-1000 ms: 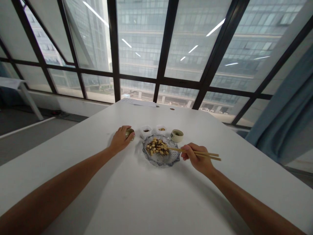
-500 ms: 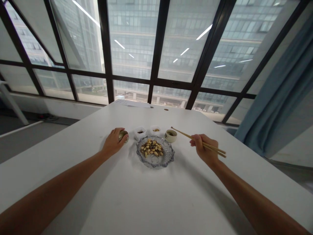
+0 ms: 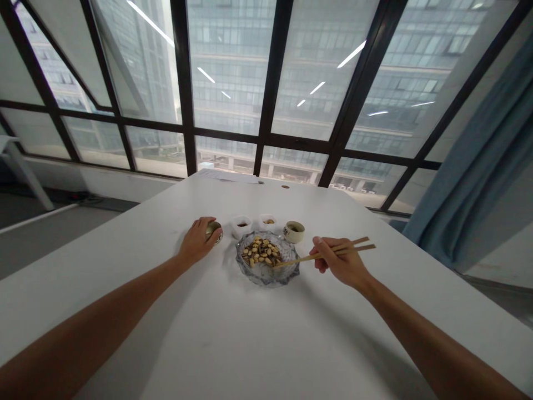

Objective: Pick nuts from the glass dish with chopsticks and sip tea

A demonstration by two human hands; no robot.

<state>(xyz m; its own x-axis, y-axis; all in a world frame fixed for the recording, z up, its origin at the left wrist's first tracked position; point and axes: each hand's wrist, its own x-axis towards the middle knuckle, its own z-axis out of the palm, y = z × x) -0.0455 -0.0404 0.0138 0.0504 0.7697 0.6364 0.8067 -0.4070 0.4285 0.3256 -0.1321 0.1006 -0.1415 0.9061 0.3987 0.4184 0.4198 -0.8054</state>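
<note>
My right hand [image 3: 336, 260] holds a pair of wooden chopsticks [image 3: 303, 259], their tips down at the seeds [image 3: 261, 251] in the scalloped glass dish [image 3: 268, 278]. Pale and dark seeds lie mostly in the dish's left and back part. Fingers of my left hand [image 3: 197, 242] wrap round a small cup [image 3: 214, 229] left of the dish. Behind the dish stand a white container with dark contents [image 3: 241, 229], a second white container with yellowish contents [image 3: 267, 226] and a pale green cup [image 3: 293, 237].
These things stand on a white table [image 3: 258, 344]. Papers [image 3: 227, 177] lie at its far edge, near a small brown spot [image 3: 285, 187]. Dark-framed windows rise behind, with a blue curtain [image 3: 466, 194] at the right and a white metal leg [image 3: 31, 175] at the left.
My right hand has moved left and down, bringing the chopstick tips from beside the pale green cup into the glass dish. My left hand stays on its cup; the whole view has shifted slightly.
</note>
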